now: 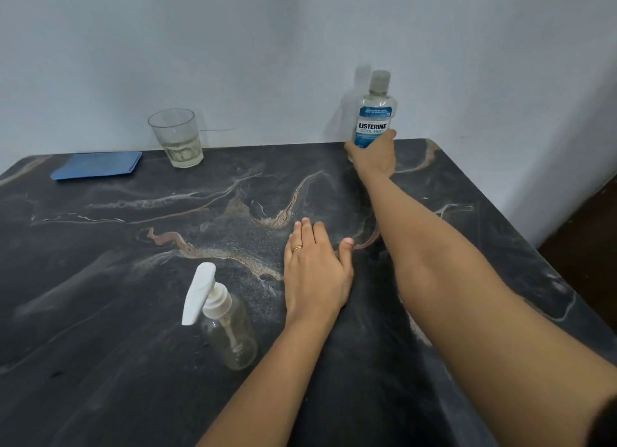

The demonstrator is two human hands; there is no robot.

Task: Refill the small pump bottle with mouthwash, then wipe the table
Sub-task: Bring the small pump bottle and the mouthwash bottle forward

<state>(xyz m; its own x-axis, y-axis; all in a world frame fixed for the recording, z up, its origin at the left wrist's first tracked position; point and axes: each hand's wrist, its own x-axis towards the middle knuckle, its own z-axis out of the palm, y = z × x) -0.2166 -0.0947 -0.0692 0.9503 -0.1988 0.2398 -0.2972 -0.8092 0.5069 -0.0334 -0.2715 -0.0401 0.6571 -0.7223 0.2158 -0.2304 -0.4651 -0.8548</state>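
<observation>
Gripping mouthwash bottle (pixel 375 113) w/ right hand (pixel 372 156); pump bottle (pixel 230 330) beside left hand (pixel 315 273).

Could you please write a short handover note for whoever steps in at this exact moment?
Right hand: grips the lower part of the mouthwash bottle, which is upright at the table's far right by the wall, cap on.
Left hand: flat on the table, holding nothing.
Pump bottle: upright near the front, left of the left forearm, pump head on, looks empty.
Blue cloth: lying far left.
Glass: by the wall, a little liquid inside.
Done: nothing poured.
Left: open both bottles, refill, close, wipe.
</observation>
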